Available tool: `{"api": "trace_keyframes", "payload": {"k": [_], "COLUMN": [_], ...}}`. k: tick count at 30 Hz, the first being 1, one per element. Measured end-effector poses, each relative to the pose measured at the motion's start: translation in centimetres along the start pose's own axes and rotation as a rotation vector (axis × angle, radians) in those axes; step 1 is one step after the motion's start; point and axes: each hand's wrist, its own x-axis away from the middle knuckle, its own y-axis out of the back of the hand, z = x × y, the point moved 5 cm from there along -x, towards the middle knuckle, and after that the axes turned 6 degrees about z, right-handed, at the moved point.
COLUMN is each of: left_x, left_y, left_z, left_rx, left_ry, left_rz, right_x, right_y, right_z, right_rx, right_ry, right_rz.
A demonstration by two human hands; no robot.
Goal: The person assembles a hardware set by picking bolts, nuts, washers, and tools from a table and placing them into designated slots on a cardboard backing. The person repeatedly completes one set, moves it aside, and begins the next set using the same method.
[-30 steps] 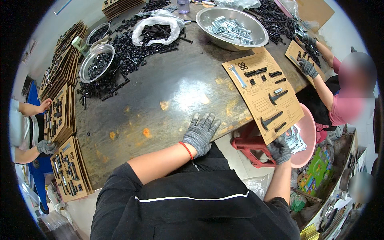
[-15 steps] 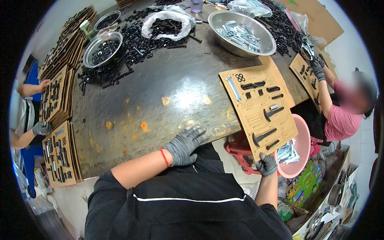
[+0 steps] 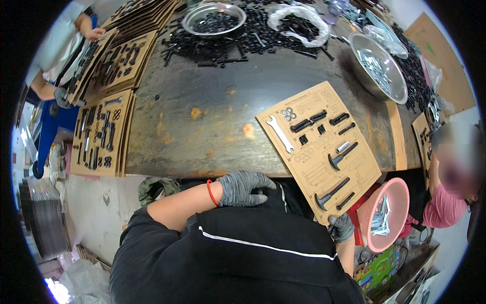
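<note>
My left hand, in a grey glove with a red band at the wrist, rests at the near edge of the dark table, against my black shirt, and holds nothing. My right hand, also in a grey glove, grips the near corner of a cardboard board that lies on the table and juts over its edge. The board carries a silver wrench, black bolts and two hammer-shaped tools set in cut-outs. A pink bowl with metal parts sits just right of that hand.
Stacks of filled cardboard boards line the table's left side. At the far edge are a metal bowl of black parts, a white bag, loose black screws and a steel bowl of silver screws. One person works at the right, another at the upper left.
My left hand has drawn back from the tabletop to the table's near edge by my body. My right hand has stayed at the board's near corner. My view has swung left.
</note>
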Motion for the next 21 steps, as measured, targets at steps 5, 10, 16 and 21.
{"api": "trace_keyframes", "payload": {"k": [5,10,16,21], "left_x": [2.6,3.9,7.7,12.2], "left_y": [-3.2,-5.6,-4.9,-2.8], "left_z": [3.6,6.5,7.8,10.2], "left_rx": [0.374,0.683,0.972,0.919], "left_ry": [0.093,0.065,0.211,0.347], "left_rz": [-0.005,-0.238,-0.325,-0.604], "right_x": [-4.7,-8.9,-10.9,-12.4], "right_y": [-5.7,-9.1,-17.9,-22.4], "right_z": [-0.5,-5.3,-8.3,-10.9], "right_rx": [0.331,0.345,0.215,0.246], "right_ry": [-0.177,-0.227,-0.566,-0.682], "right_rz": [0.253,0.393,0.518,0.804]}}
